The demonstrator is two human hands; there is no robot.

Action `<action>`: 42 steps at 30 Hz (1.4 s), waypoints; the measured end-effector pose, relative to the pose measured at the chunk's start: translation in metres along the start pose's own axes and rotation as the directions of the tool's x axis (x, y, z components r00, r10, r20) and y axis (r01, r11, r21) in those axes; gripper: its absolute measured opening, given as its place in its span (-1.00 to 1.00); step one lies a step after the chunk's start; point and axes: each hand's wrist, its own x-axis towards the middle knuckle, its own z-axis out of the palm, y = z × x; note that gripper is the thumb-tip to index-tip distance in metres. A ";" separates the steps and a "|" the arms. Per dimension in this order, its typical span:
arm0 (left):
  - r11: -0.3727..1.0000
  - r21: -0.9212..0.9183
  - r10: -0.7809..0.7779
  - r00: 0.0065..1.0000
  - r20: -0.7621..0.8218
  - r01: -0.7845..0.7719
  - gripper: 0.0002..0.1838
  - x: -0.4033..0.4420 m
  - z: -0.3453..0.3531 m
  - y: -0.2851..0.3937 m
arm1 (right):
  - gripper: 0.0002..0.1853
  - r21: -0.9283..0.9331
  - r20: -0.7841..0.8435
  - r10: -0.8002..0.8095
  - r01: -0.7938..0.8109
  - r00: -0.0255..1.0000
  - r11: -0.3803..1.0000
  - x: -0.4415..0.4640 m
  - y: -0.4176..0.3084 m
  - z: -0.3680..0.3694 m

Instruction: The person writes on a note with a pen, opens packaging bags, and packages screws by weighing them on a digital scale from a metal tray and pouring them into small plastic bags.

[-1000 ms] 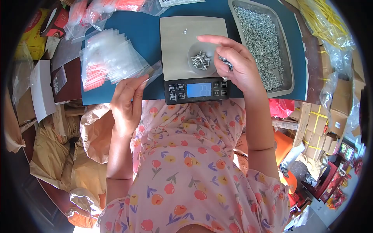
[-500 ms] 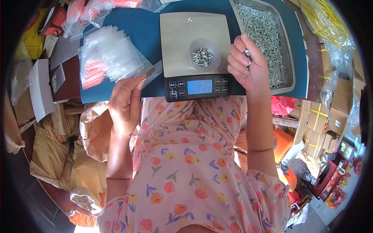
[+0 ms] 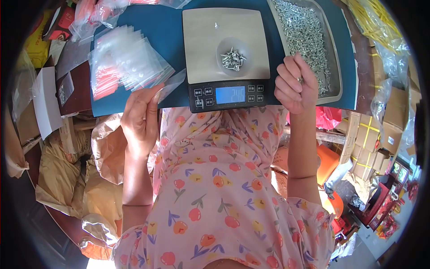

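In the head view, my left hand (image 3: 142,114) pinches a small clear plastic bag (image 3: 174,86) at the scale's left front corner. My right hand (image 3: 296,85) is curled closed between the scale and the screw tray, with a bit of shiny screw (image 3: 300,80) showing in it. On the plate of the digital scale (image 3: 201,49) sits a round translucent dish (image 3: 222,71) holding a small heap of screws (image 3: 233,59). One loose screw (image 3: 217,25) stands near the plate's back edge. The lit display (image 3: 231,95) appears to read 246, though it is faint.
A fanned pile of clear and red-marked zip bags (image 3: 130,58) lies left of the scale. At right is a grey tray (image 3: 337,85) full of screws (image 3: 304,40). Cardboard boxes (image 3: 367,143) stand right; brown paper sacks (image 3: 107,148) stand left below the table.
My right hand has drawn away from the scale, slightly right and down, still closed. The display figure has changed. My left hand keeps the bag in nearly the same place.
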 end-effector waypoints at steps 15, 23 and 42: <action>0.999 0.026 0.049 0.998 -0.038 -0.048 -0.78 -0.002 -0.002 0.004 | -0.59 -0.663 -0.203 0.397 -0.424 0.895 0.617 -0.054 0.054 -0.014; 0.998 0.010 0.056 0.998 -0.019 -0.056 -0.79 -0.007 -0.005 0.011 | -0.66 -0.869 -0.347 -0.136 -0.372 0.928 -0.325 -0.006 0.152 -0.083; 0.992 0.004 0.122 0.992 -0.006 -0.122 -0.76 -0.016 -0.007 0.012 | -0.73 -0.894 -0.031 -0.426 -0.215 0.904 -0.392 0.034 0.193 -0.143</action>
